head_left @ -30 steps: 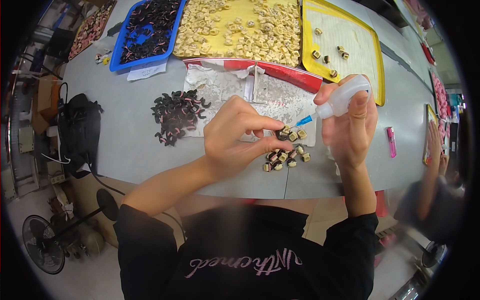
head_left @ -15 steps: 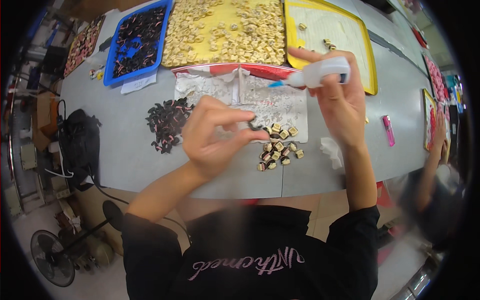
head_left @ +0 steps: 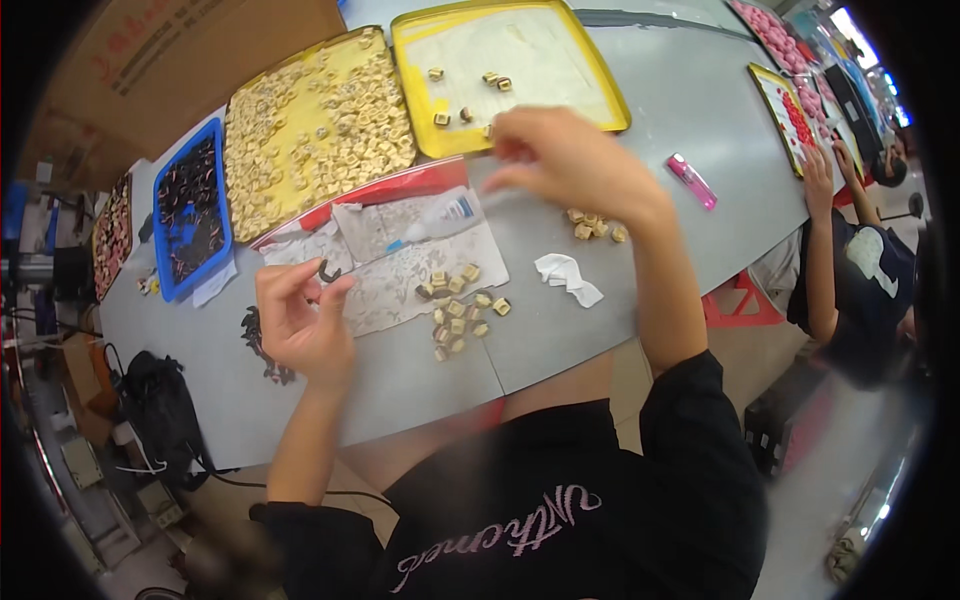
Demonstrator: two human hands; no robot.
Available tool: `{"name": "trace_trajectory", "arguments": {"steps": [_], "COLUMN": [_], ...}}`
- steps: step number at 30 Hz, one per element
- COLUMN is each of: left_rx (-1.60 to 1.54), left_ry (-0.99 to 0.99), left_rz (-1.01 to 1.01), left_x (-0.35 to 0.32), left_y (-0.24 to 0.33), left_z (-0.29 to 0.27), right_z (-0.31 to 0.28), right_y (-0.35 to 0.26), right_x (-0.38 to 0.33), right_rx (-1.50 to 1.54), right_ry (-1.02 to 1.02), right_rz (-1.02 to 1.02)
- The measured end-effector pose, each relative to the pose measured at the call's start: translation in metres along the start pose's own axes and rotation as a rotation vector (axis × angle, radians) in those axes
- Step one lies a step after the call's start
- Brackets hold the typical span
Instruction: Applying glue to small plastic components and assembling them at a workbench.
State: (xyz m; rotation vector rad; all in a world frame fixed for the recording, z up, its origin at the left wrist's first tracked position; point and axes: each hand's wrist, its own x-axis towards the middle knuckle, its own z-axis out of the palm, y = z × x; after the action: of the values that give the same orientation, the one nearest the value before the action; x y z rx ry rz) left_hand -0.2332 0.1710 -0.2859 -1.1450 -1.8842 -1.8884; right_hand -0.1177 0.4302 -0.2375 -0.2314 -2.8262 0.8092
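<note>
Two bare hands work over a long grey table [head_left: 640,300]. The left hand [head_left: 300,320] is raised above the table's near part, thumb and fingertips pinched shut on a small dark curved piece [head_left: 326,270]. Just below it, on the tabletop, lies a loose heap of similar dark curled pieces [head_left: 262,345]. The right hand [head_left: 570,160] reaches out towards the near edge of a yellow rectangular tray [head_left: 520,60] lined with pale paper, which carries only a few small tan cubes; the hand is blurred, its fingers bent down, and whether they hold anything cannot be told.

Between the hands, a sheet of patterned white paper [head_left: 400,290] covers the table, with a cluster of small tan-and-brown cube-shaped pieces [head_left: 455,310] scattered on it. A white squeeze bottle with a blue nozzle [head_left: 435,218] lies on its side across the paper's far part. A second small group of tan cubes [head_left: 592,226] sits under the right wrist, and a crumpled white tissue [head_left: 567,276] lies near it. A pink lighter-shaped object [head_left: 692,181] rests further right.

Farther back stand a yellow tray heaped with tan pieces [head_left: 315,125] and a blue plastic tray of dark pieces [head_left: 190,215]. At the right, another person's arm [head_left: 822,240] rests on the table's edge.
</note>
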Motion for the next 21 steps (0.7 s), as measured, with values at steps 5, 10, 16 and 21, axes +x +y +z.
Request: {"name": "trace_trajectory", "arguments": {"steps": [5, 10, 16, 21], "left_rx": [0.009, 0.023, 0.017, 0.034], "left_ry": [0.001, -0.019, -0.044, -0.084], "left_rz": [-0.019, -0.032, -0.026, -0.01], "left_x": [0.001, 0.0, 0.002, 0.004], "left_y": [0.0, 0.0, 0.001, 0.005], "left_z": [0.001, 0.002, 0.003, 0.005], "right_z": [-0.049, -0.025, -0.017, -0.013], "right_y": [0.027, 0.009, 0.012, -0.01], "right_x": [-0.025, -0.017, -0.006, 0.005], "right_rx": [-0.1, -0.155, -0.001, 0.605], "right_ry": [-0.132, -0.283, -0.209, 0.016], "right_rz": [0.424, 0.371, 0.238, -0.13]}}
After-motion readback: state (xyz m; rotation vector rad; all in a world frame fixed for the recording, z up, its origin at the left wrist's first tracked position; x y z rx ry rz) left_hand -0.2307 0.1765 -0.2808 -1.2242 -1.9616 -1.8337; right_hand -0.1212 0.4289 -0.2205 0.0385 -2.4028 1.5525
